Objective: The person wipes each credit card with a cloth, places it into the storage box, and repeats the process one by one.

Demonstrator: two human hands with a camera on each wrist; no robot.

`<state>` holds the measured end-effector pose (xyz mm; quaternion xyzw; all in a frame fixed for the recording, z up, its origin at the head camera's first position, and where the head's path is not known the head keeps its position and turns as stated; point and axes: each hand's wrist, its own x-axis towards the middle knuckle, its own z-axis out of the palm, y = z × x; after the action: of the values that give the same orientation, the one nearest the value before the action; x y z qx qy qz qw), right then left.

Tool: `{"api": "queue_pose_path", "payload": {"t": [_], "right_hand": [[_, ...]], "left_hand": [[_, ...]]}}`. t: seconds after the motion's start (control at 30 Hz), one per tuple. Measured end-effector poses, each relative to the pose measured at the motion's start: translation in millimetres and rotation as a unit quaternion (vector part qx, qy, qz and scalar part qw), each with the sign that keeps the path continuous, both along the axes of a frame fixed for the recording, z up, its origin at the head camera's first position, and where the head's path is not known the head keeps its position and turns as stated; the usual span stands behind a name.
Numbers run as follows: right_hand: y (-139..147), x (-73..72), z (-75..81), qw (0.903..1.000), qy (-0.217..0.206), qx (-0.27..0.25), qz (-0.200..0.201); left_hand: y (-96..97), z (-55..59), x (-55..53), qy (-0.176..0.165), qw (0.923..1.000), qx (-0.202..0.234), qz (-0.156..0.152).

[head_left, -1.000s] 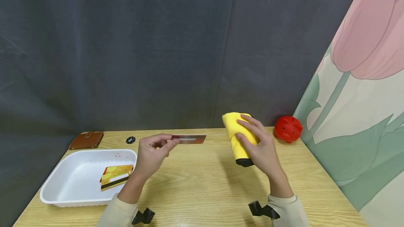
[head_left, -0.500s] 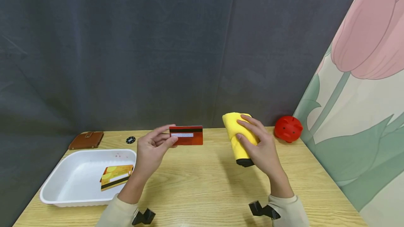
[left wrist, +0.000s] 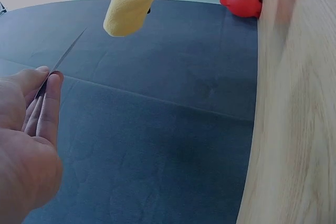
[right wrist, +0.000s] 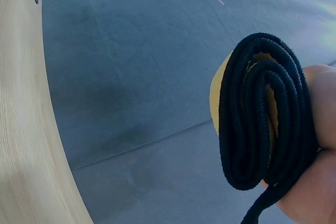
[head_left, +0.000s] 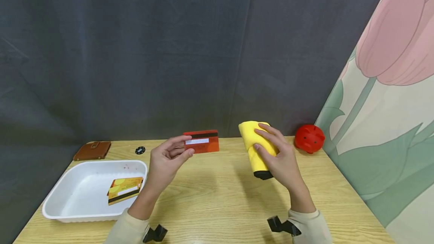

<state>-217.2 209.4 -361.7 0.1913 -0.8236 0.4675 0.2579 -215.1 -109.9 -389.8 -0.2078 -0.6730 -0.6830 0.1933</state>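
Between thumb and fingers, my left hand (head_left: 166, 163) pinches a red bank card (head_left: 207, 146) by its left end. The card's back faces the head camera, with a dark stripe and a pale signature strip, and it is held above the table. In the left wrist view the card (left wrist: 68, 52) appears nearly edge-on. My right hand (head_left: 279, 157) grips a rolled yellow cloth (head_left: 252, 138) with black edging, also in the air. Seen from the right wrist, the cloth's folded end (right wrist: 262, 114) shows its dark layered edge. A gap separates card and cloth.
A white tray (head_left: 76, 214) at the left holds yellow and red cards (head_left: 124, 190). Behind it lie a brown leather wallet (head_left: 92, 151) and a black poker chip (head_left: 140, 150). A red piggy bank (head_left: 309, 139) sits at the back right, by the patterned wall.
The red card has turned from a shallow, foreshortened angle to facing the head camera, then risen slightly and tilted. My left fingers shifted on it. The right hand and cloth stay still.
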Motion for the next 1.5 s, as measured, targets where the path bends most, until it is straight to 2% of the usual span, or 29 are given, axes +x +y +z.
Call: {"api": "queue_pose_path", "payload": {"t": [0.2,0.47,0.63,0.83,0.97,1.13,1.4,1.5], "right_hand": [[-0.7,3.0,2.0,0.9999,-0.002,-0.013,0.008],[-7.5,13.3,9.0,0.9986,0.003,-0.036,0.038],[-22.1,20.4,11.5,0.9971,0.015,-0.028,0.069],[-45.9,19.6,0.8,0.9932,0.008,0.008,0.116],[-54.8,16.6,-8.2,0.9904,0.005,0.029,0.135],[-58.2,14.8,-13.9,0.9885,0.012,0.057,0.140],[-61.8,14.9,-13.4,0.9859,0.066,0.108,0.109],[-60.6,15.2,-12.1,0.9869,0.071,0.113,0.091]], "left_hand": [[1.1,-3.9,-3.5,-0.009,0.9999,-0.006,-0.001],[5.3,-14.9,-11.2,-0.039,0.9992,-0.004,-0.007],[14.7,-25.7,-13.9,-0.061,0.9978,-0.026,-0.005],[26.4,-33.8,-12.5,-0.064,0.9976,-0.023,-0.013],[30.3,-31.4,-8.4,-0.058,0.9980,-0.012,-0.020],[33.0,-27.0,-3.3,-0.067,0.9971,0.013,-0.032],[35.1,-22.3,3.1,-0.042,0.9977,0.033,-0.041],[35.8,-20.6,5.1,-0.034,0.9981,0.032,-0.040]]}}
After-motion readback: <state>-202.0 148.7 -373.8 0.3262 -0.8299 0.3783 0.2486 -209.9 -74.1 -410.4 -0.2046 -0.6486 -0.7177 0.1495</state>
